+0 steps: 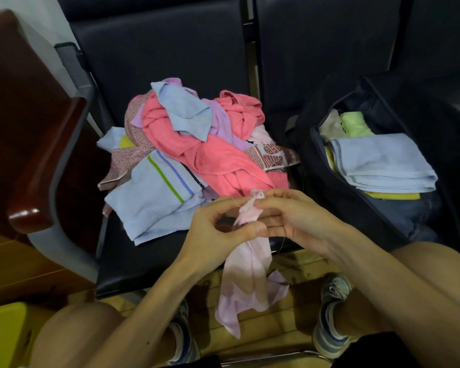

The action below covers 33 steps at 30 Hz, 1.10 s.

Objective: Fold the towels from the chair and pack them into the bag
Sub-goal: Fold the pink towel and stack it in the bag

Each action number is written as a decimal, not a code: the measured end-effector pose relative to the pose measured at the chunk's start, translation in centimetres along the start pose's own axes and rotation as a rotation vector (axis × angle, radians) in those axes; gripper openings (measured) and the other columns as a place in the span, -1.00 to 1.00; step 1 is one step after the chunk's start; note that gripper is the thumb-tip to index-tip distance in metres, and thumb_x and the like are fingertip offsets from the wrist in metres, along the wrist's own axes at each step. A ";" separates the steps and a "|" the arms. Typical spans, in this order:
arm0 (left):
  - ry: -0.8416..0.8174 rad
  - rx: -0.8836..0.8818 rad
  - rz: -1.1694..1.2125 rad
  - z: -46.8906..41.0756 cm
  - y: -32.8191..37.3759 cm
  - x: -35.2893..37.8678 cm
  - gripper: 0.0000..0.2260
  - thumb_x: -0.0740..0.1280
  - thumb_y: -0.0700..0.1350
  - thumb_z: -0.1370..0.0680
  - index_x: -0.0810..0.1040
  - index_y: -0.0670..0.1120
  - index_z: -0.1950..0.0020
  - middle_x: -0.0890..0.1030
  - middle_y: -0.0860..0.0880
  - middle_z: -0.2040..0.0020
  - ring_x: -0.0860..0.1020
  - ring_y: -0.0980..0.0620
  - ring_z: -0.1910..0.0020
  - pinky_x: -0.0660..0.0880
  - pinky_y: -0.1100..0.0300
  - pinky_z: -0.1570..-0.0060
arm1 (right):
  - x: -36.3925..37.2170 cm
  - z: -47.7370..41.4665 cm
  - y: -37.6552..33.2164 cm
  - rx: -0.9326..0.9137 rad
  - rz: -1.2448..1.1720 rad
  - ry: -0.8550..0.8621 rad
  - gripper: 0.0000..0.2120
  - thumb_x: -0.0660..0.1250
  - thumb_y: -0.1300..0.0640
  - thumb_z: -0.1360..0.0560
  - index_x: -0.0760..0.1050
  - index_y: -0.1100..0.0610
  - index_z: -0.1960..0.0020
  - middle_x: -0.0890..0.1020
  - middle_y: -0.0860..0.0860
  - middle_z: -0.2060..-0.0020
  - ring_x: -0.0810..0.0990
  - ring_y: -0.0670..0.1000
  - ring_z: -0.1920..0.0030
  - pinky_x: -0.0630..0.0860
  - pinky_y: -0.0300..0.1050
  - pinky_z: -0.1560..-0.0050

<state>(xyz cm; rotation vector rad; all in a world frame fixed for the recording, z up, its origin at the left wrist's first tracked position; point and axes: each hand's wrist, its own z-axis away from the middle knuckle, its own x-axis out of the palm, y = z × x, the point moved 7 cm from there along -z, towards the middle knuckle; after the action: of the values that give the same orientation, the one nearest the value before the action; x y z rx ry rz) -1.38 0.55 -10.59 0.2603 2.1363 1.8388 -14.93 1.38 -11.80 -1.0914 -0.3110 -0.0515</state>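
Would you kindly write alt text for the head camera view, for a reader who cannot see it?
The left hand and right hand pinch the top of a pale pink towel that hangs down before a black chair. A heap of unfolded towels lies on its seat, and beside it an open dark bag holds a folded light blue towel on top.

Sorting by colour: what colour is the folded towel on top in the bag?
Light blue. The folded towel shows best in head view.

A pale pink towel (pixel 250 274) is in the left grip (pixel 218 227) and right grip (pixel 290 219); beyond them lie a coral towel (pixel 223 166), a green-striped blue towel (pixel 149 203), a navy bag (pixel 314 160).
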 end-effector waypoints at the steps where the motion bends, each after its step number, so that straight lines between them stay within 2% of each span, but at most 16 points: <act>1: 0.009 -0.007 -0.023 0.0 -0.3 0.0 -0.64 0.57 -0.13 -0.36 0.69 0.12 -0.12 0.67 -0.08 0.02 0.64 0.08 0.03 0.61 0.11 0.01 | 0.0 0.0 0.0 0.000 0.000 -0.011 -0.85 0.33 0.22 -0.57 0.66 0.21 -0.02 0.72 0.20 0.08 0.73 0.07 0.12 0.64 -0.15 0.17; 4: 0.062 -0.017 -0.101 -0.2 -1.1 -0.2 -0.63 0.52 -0.32 -0.43 0.67 0.07 -0.11 0.66 -0.03 0.05 0.60 0.18 0.09 0.57 0.18 0.06 | 0.1 0.0 0.1 0.011 -0.003 -0.011 -0.80 0.32 0.24 -0.56 0.69 0.13 0.14 0.72 0.19 0.10 0.73 0.07 0.13 0.67 -0.11 0.10; 7: 0.091 0.003 -0.130 -0.3 -1.1 -0.4 -0.72 0.46 -0.27 -0.50 0.68 0.10 -0.07 0.68 -0.02 0.04 0.58 0.20 0.11 0.54 0.23 0.05 | 0.0 -0.1 0.5 0.043 0.024 0.010 -0.86 0.31 0.18 -0.57 0.64 0.19 0.02 0.73 0.19 0.10 0.73 0.12 0.05 0.63 -0.01 -0.01; 10: 0.059 0.057 -0.156 -0.3 -0.6 -0.2 -0.72 0.43 -0.28 -0.50 0.69 0.10 -0.05 0.68 0.04 0.05 0.59 0.20 0.08 0.51 0.30 0.05 | -0.5 -0.1 1.1 0.125 0.064 0.074 -0.77 0.27 0.11 -0.59 0.60 0.26 -0.03 0.72 0.21 0.10 0.72 0.14 0.03 0.61 0.02 -0.06; 13: 0.026 0.069 -0.152 -0.2 -0.2 0.2 -0.72 0.43 -0.30 -0.51 0.69 0.09 -0.04 0.68 0.02 0.07 0.57 0.22 0.12 0.48 0.32 0.10 | -1.4 -0.3 1.6 0.168 0.065 0.164 -0.75 0.22 0.09 -0.61 0.53 0.22 0.13 0.73 0.20 0.16 0.73 0.13 0.10 0.63 -0.01 0.02; 15: 0.029 0.048 -0.122 -0.3 -0.1 0.0 -0.77 0.44 -0.25 -0.52 0.69 0.07 -0.04 0.69 0.01 0.11 0.55 0.23 0.16 0.47 0.31 0.14 | -2.1 -0.6 1.7 0.170 0.083 0.236 -0.74 0.18 0.10 -0.63 0.50 0.18 0.17 0.73 0.16 0.21 0.74 0.10 0.17 0.63 -0.06 0.13; 19: 0.055 0.013 -0.056 -0.5 0.3 -0.7 -0.79 0.39 -0.30 -0.55 0.70 0.00 -0.02 0.72 -0.02 0.08 0.60 0.11 0.11 0.53 0.17 0.06 | -3.4 -1.1 1.9 0.144 0.112 0.316 -0.76 0.15 0.15 -0.63 0.53 0.19 0.11 0.73 0.11 0.22 0.72 0.05 0.22 0.59 -0.14 0.27; 22: 0.087 0.026 -0.058 -0.9 1.0 -1.1 -0.81 0.34 -0.31 -0.58 0.64 -0.03 0.07 0.66 0.10 0.21 0.57 0.21 0.18 0.48 0.35 0.14 | -4.0 -1.7 2.4 0.118 0.152 0.348 -0.86 0.24 0.22 -0.60 0.55 0.18 -0.08 0.74 0.08 0.17 0.73 0.06 0.13 0.62 -0.13 0.21; 24: 0.105 0.043 -0.046 -1.1 1.3 -1.4 -0.84 0.30 -0.27 -0.61 0.59 -0.06 0.10 0.60 0.14 0.25 0.52 0.22 0.20 0.44 0.39 0.17 | -4.5 -1.9 2.7 0.099 0.189 0.371 -0.74 0.35 0.30 -0.51 0.50 0.11 -0.17 0.71 0.07 0.05 0.72 0.06 0.04 0.64 -0.12 0.13; 27: 0.098 0.038 -0.020 -1.1 1.7 -1.4 -0.88 0.27 -0.18 -0.62 0.55 -0.08 0.10 0.55 0.18 0.28 0.48 0.24 0.24 0.40 0.42 0.21 | -4.3 -2.0 2.9 0.088 0.216 0.307 -0.47 0.46 0.38 -0.39 0.41 0.04 -0.26 0.60 0.04 -0.10 0.63 0.03 -0.10 0.61 -0.10 -0.03; 29: 0.059 -0.008 0.031 -1.1 1.6 -1.3 -0.87 0.29 -0.08 -0.59 0.56 -0.06 0.12 0.54 0.17 0.30 0.48 0.23 0.26 0.41 0.41 0.25 | -3.5 -2.1 3.1 0.072 0.213 0.204 -0.40 0.49 0.37 -0.37 0.39 0.04 -0.32 0.60 0.02 -0.14 0.61 0.01 -0.14 0.57 -0.07 -0.15; 31: -0.012 -0.075 0.144 -0.9 1.4 -1.0 -0.84 0.31 -0.03 -0.59 0.59 -0.01 0.16 0.56 0.10 0.28 0.52 0.19 0.25 0.45 0.36 0.24 | -2.7 -2.3 3.2 0.037 0.179 0.079 -0.44 0.49 0.36 -0.40 0.45 0.11 -0.34 0.67 0.03 -0.11 0.65 0.01 -0.14 0.57 -0.02 -0.20; 33: -0.103 -0.161 0.297 -0.6 1.3 -0.6 -0.81 0.31 -0.06 -0.58 0.63 0.03 0.20 0.60 0.05 0.27 0.57 0.15 0.24 0.50 0.32 0.23 | -1.5 -2.2 3.4 -0.003 0.187 -0.064 -0.60 0.45 0.37 -0.44 0.54 0.15 -0.25 0.71 0.01 -0.04 0.67 0.00 -0.11 0.58 -0.06 -0.16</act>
<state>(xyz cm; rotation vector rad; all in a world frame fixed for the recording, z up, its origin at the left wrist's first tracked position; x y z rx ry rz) -1.15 -0.02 -9.16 0.6495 1.9514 2.0944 -15.28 0.86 -16.04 -1.1226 -0.2647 0.1495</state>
